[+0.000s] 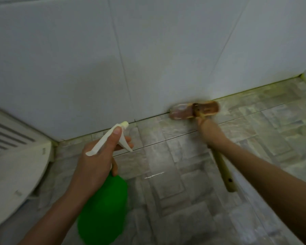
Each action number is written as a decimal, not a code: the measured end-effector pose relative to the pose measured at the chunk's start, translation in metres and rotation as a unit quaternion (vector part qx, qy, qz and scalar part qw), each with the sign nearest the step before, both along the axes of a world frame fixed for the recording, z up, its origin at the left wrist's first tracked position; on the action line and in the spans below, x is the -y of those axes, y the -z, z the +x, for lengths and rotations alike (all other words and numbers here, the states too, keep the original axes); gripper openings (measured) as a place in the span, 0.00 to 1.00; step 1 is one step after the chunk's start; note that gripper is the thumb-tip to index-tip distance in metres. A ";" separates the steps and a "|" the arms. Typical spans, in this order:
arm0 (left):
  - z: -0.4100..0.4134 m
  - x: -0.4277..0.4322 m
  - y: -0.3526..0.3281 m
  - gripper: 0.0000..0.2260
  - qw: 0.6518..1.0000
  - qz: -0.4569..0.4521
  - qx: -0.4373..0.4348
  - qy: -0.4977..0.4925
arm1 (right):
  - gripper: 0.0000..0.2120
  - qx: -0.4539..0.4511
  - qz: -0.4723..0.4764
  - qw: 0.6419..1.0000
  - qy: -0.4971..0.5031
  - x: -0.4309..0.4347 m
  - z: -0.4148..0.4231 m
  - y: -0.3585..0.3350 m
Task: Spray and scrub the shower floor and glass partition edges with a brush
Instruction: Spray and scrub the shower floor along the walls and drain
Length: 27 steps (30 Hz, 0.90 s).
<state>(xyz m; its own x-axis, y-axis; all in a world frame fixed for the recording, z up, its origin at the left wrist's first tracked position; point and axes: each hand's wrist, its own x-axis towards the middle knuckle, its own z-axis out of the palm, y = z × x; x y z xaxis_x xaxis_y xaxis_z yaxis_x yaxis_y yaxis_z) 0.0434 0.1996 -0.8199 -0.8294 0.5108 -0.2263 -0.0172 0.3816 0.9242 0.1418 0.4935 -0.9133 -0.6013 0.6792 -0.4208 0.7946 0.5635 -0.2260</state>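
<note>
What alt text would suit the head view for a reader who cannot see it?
A person's right hand grips a wooden-handled brush, its blurred head at the seam where the tiled floor meets the white wall. The left hand holds a green spray bottle with a white trigger.

White tiled wall [78, 59] meets grey marbled floor [166, 200].

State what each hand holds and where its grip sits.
Left hand: green spray bottle, grip at the neck below the white trigger. Right hand: brush, grip on its handle near the head.
</note>
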 end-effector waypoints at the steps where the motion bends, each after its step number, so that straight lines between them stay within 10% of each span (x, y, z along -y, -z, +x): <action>1: -0.002 0.008 -0.002 0.15 1.000 0.000 0.002 0.001 | 0.21 0.019 0.012 0.999 0.024 -0.011 0.006 -0.008; 10: -0.017 0.041 0.012 0.20 0.998 -0.060 0.014 -0.010 | 0.22 -0.015 -0.091 0.986 -0.138 0.112 -0.069 0.007; 23: -0.017 0.043 0.028 0.45 0.986 -0.138 0.070 -0.065 | 0.24 0.012 -0.011 0.999 -0.043 0.048 -0.016 -0.001; 27: -0.014 0.030 0.032 0.35 0.983 -0.130 0.078 -0.102 | 0.20 0.102 -0.055 0.993 -0.035 0.045 -0.040 -0.034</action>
